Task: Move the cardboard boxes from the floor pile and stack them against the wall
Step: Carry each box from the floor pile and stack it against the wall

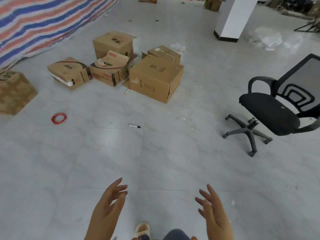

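Both bare hands are reaching out low in the view with fingers loosely spread and each grip holding nothing: the left hand (108,207) and the right hand (213,211) are hanging above the pale grey tiled floor (164,161), their forearms cut off by the bottom edge. Well ahead of both grips, the pile of brown cardboard boxes (121,66) is sitting on the floor: a large box with printed markings (155,78) nearest and slightly right of the hands, a crushed box with red print (109,71) touching its left side, a flatter tilted box with a dark curved band (69,71) further left, a taller box (113,44) behind, and a smaller one (164,52) partly hidden at the back. Far left of the left grip, another brown box (13,92) is being cut off by the frame edge, its lettering only partly readable. Between the hands and the pile are lying a black marker pen (134,126), a red-capped marker (127,91) and a red wire coil (58,118). Ahead and right of the right grip a black mesh office chair (277,108) is standing. A striped red, white and blue tarpaulin (43,19) is hanging far left, and a white pillar (232,18) is rising at the back. A sandalled foot (142,230) is showing between the wrists.
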Demonstrator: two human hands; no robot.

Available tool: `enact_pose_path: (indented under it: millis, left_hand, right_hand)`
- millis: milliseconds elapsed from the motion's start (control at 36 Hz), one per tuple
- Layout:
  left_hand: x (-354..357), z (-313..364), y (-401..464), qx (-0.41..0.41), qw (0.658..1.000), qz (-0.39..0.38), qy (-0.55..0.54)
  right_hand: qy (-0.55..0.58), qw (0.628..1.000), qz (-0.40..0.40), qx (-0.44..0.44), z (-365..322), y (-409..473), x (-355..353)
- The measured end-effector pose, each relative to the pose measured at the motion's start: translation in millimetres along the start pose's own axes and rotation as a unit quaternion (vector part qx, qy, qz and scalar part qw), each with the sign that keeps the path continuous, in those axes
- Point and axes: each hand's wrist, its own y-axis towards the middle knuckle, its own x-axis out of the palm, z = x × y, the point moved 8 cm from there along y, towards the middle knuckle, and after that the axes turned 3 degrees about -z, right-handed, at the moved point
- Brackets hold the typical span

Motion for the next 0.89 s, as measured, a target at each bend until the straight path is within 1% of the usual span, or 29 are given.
enact_pose_path:
  millis: [83,278,389,528,611,694,750,806,889]
  left_hand:
    - [0,7,34,-0.013,1.000,0.012,0.004]
    - [7,14,125,-0.031,0.996,0.082,-0.007]
    - [28,35,188,-0.025,0.994,0.103,-0.011]
    - [67,73,278,-0.003,0.991,0.128,-0.033]
    - [94,96,329,0.014,0.991,0.124,-0.043]
    - [114,108,371,0.008,0.993,0.108,-0.042]
    - [119,114,394,0.000,0.994,0.102,-0.036]
    - [117,119,419,-0.010,0.993,0.110,-0.031]
    - [114,118,461,-0.027,0.992,0.118,-0.033]
  right_hand:
    - [-0.003,0.999,-0.024,0.023,-10,40,14]
    - [-0.037,0.996,-0.059,0.048,-29,151,40]
    - [-0.046,0.995,-0.076,0.036,-50,229,50]
    - [-0.024,0.998,-0.056,0.012,-90,340,40]
    - [-0.037,0.998,-0.056,-0.013,-115,398,39]
    - [-0.044,0.995,-0.095,-0.005,-126,439,54]
    - [-0.058,0.993,-0.104,-0.016,-128,467,62]
    - [-0.080,0.990,-0.116,0.004,-128,493,72]
    - [-0.073,0.990,-0.118,0.023,-133,533,91]
